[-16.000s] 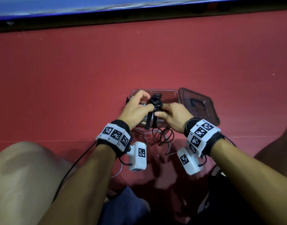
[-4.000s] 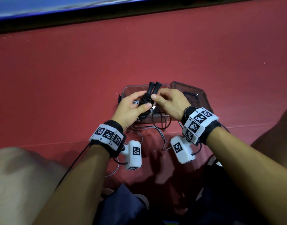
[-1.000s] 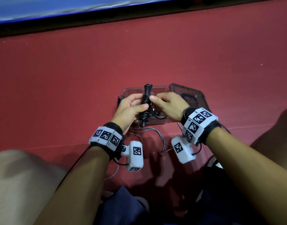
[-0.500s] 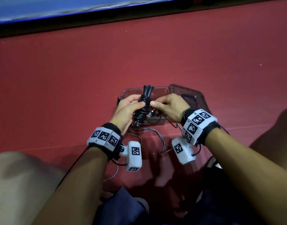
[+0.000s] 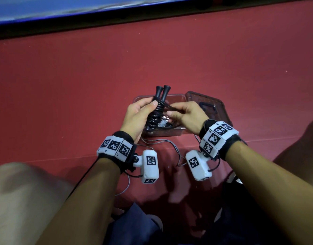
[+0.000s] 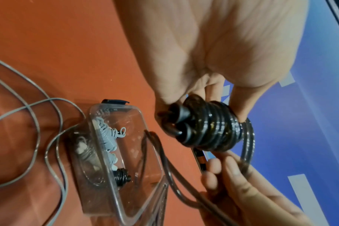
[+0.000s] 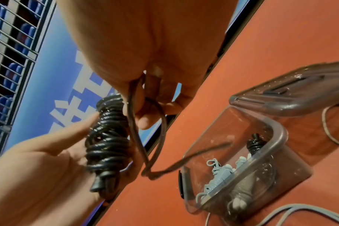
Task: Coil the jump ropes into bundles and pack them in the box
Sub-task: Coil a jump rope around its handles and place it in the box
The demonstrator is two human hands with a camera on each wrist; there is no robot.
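1. Since half a second ago, the black jump rope bundle [image 5: 156,110] has tipped so both handle ends [image 5: 162,91] show side by side above the grip; the right hand [image 5: 186,114] has drawn its strand out to the right of the bundle.
2. Black jump rope: wound in tight turns round its two handles, held in the air above the clear box [image 5: 177,132], not in it.
3. Left hand [image 5: 138,117]: fingers and thumb curled round the coiled bundle, thumb tip pressed on the upper turns.
4. Right hand: fingers and thumb closed on a loose loop of black cord [image 7: 145,137] that runs back to the bundle just left of that grip.
5. Box: below both grips on the red floor [image 5: 152,59], holding a grey coiled rope [image 6: 106,136] and a black coiled rope [image 6: 122,177].
6. Lid [image 5: 210,106]: beside the box, beyond the right hand.
7. Grey cables [image 5: 162,144] lie on the floor nearer the person than the grips.
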